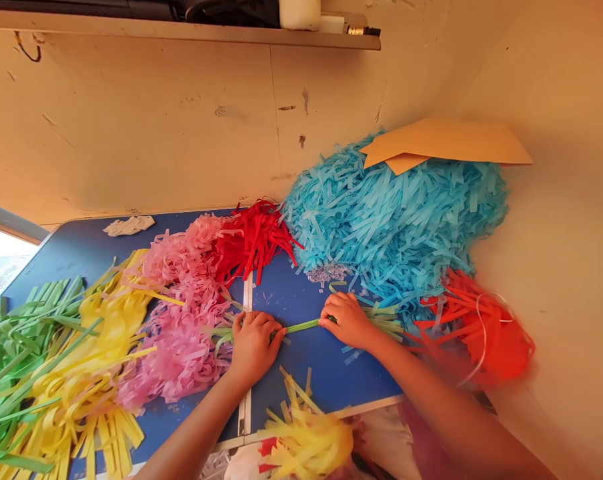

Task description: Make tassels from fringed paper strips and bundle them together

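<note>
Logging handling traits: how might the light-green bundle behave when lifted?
The light-green bundle is probably light; its strips look thin. Its ends may flop, fanning loose beyond the left hand and right hand. Its gathered middle might sag less.

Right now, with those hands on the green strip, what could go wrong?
The green strip runs narrow and straight between the left hand and right hand, so a hard pull might tear it. Its loose ends by the left hand lie close to the pink shreds and could tangle with them. The orange sheet rests on top of the blue pile, so a bump might make it slide off.
</note>
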Action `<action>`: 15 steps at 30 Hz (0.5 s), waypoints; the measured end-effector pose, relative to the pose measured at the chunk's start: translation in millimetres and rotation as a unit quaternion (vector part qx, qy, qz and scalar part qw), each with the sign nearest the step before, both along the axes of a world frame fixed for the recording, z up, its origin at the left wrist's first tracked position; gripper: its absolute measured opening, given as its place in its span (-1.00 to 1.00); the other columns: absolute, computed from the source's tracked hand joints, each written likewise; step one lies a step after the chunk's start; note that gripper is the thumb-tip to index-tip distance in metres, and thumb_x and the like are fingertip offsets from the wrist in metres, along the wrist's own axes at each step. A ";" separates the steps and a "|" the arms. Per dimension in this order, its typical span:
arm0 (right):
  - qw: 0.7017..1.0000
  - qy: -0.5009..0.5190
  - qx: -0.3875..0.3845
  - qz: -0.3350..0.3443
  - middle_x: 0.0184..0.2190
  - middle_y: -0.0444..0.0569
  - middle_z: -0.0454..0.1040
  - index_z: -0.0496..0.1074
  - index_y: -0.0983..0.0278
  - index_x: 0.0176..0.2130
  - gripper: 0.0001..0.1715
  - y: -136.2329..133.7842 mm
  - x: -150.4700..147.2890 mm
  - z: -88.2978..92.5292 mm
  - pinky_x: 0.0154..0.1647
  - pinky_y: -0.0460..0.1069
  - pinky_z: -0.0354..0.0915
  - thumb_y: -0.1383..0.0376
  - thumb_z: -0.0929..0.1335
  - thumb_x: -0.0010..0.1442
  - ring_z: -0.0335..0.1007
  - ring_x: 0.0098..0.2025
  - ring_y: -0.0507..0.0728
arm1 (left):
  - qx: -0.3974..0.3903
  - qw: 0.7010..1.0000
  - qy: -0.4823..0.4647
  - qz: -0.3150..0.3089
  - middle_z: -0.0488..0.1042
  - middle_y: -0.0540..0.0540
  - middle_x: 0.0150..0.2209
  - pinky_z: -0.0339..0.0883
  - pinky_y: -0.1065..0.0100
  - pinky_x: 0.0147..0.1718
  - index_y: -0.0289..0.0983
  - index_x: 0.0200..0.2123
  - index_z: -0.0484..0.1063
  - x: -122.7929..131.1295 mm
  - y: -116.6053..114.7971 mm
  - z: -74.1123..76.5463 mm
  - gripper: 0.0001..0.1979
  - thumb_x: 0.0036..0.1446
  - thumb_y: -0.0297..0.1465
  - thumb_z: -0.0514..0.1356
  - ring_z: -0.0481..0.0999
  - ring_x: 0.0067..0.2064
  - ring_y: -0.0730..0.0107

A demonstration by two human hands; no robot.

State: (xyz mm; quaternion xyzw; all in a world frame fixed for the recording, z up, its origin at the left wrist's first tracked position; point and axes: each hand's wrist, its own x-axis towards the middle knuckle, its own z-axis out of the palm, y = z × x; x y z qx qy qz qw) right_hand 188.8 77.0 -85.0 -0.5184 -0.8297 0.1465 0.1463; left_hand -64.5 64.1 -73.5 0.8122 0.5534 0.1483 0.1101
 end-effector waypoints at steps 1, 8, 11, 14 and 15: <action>1.000 0.003 -0.004 -0.002 -0.32 -0.14 0.42 0.45 0.24 -0.41 -0.81 0.4 0.1 -0.1 -0.20 0.02 0.00 0.30 0.43 0.26 0.27 -0.22 0.10 | -0.002 1.000 -0.002 0.002 0.57 -0.08 -0.26 0.08 -0.07 0.09 -0.16 -0.37 0.56 0.6 0.5 0.2 -0.77 0.27 -0.29 0.13 0.46 -0.10 0.14; 1.000 0.005 -0.019 -0.015 -0.32 -0.14 0.41 0.42 0.25 -0.45 -0.80 3.9 -0.3 -3.5 -0.18 0.03 0.01 0.32 0.44 0.21 0.27 -0.21 0.11 | -0.021 1.000 0.005 0.004 0.56 -0.06 -0.28 0.08 -0.06 0.07 -0.15 -0.42 0.55 3.7 3.4 3.8 -0.81 0.21 -0.32 0.17 0.45 -0.11 0.14; 1.000 -0.004 -0.017 -0.022 -0.35 -0.15 0.40 0.39 0.25 -0.47 -0.77 6.1 -1.4 -5.8 -0.21 0.02 0.01 0.32 0.46 0.18 0.27 -0.23 0.10 | -0.025 0.999 0.022 -0.001 0.55 -0.06 -0.28 0.10 -0.07 0.05 -0.16 -0.44 0.53 3.3 5.0 5.1 -0.83 0.18 -0.33 0.20 0.44 -0.11 0.13; 0.999 -0.023 -0.002 -0.026 -0.37 -0.13 0.40 0.40 0.26 -0.43 -0.80 7.7 -3.0 -2.8 -0.25 0.01 -0.01 0.29 0.47 0.17 0.26 -0.27 0.11 | -0.015 0.999 0.037 -0.001 0.54 -0.08 -0.26 0.11 -0.09 0.06 -0.16 -0.34 0.54 4.7 5.0 8.4 -0.92 0.15 -0.36 0.23 0.44 -0.09 0.09; 0.999 -0.031 0.009 -0.024 -0.36 -0.11 0.41 0.42 0.26 -0.39 -0.83 7.7 -3.6 -0.1 -0.24 0.02 -0.01 0.28 0.47 0.17 0.26 -0.26 0.12 | -0.008 0.999 0.040 -0.012 0.54 -0.08 -0.23 0.09 -0.10 0.08 -0.14 -0.27 0.55 5.7 4.4 9.8 -0.90 0.16 -0.39 0.22 0.43 -0.07 0.09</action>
